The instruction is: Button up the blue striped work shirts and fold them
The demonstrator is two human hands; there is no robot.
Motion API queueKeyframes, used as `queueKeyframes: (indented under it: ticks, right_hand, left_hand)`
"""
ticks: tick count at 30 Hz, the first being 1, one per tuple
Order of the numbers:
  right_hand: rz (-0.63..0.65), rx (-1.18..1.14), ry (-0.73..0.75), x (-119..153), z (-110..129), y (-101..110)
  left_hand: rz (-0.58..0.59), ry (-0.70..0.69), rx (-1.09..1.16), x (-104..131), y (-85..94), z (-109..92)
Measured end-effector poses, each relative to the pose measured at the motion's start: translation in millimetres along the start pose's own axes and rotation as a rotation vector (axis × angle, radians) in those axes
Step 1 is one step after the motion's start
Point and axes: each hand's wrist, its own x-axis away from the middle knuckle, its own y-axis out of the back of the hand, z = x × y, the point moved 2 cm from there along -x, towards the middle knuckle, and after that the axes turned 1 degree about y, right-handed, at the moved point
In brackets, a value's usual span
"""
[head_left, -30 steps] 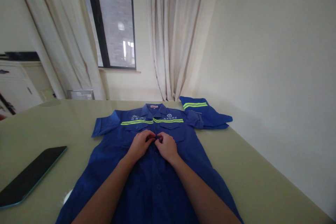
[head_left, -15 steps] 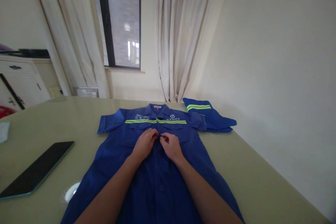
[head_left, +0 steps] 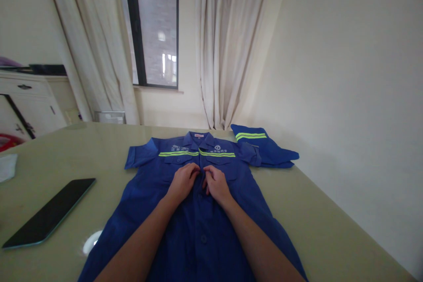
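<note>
- Blue shirt [head_left: 185, 231] spread front-up, directly beneath the fingers of both hands; it reaches beyond the fingertips to the collar [head_left: 199, 141] and back under both forearms.
- Left hand [head_left: 183, 180]: fingers bent, tips down at the front placket, at chest height. Whether cloth is pinched, cannot tell; tips partly hidden.
- Right hand [head_left: 216, 181]: just beside the left, small gap between the two sets of fingertips. Fingers curled and slightly parted, at the placket's other side; grip on the cloth cannot be told.
- Dark button [head_left: 203, 239] on the placket, nearer the person than the fingers, between the forearms.
- Yellow-green stripe [head_left: 178, 153] across the chest, just beyond the fingertips; pale printing above it.
- Folded blue garment [head_left: 264, 146], striped likewise, beyond and right of the right fingers, next to the shirt's sleeve.
- Dark flat slab [head_left: 49, 213], pale-edged, on the table [head_left: 330, 229], well left of the left fingers.
- Window [head_left: 157, 26] and curtains [head_left: 220, 44] far past the fingers, behind the table.
</note>
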Motion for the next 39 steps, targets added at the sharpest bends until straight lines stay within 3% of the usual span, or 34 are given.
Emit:
queueKeyframes:
  ticks: [10, 17, 24, 28, 31, 34, 39]
  right_hand:
    - [-0.045, 0.224, -0.023, -6.6, 0.4, -0.7]
    - [-0.013, -0.053, -0.083, -10.4, -1.0, 1.2]
    - [0.022, -0.112, -0.114, -21.5, -11.4, 4.1]
    - [-0.03, -0.047, -0.074, -17.1, -10.5, 6.0]
    - [-0.12, 0.09, 0.086, -5.4, -2.6, 5.7]
    - [-0.08, 0.404, 0.256, 10.6, 8.6, -0.4]
    - [-0.058, 0.782, 0.134, 19.8, 33.5, -3.6]
  left_hand:
    - [0.013, 0.083, 0.229, -2.8, -5.6, 9.7]
    - [0.046, 0.074, 0.338, -6.8, -4.2, 20.2]
    - [0.098, -0.03, 0.057, -0.2, -5.2, -1.1]
    - [0.049, 0.008, -0.16, 2.7, -4.6, -4.8]
    - [-0.02, 0.065, -0.295, 2.2, -1.4, 0.8]
    - [-0.062, 0.083, -0.402, 6.4, -0.9, 5.4]
    - [0.053, -0.015, -0.512, 32.5, -8.4, -4.6]
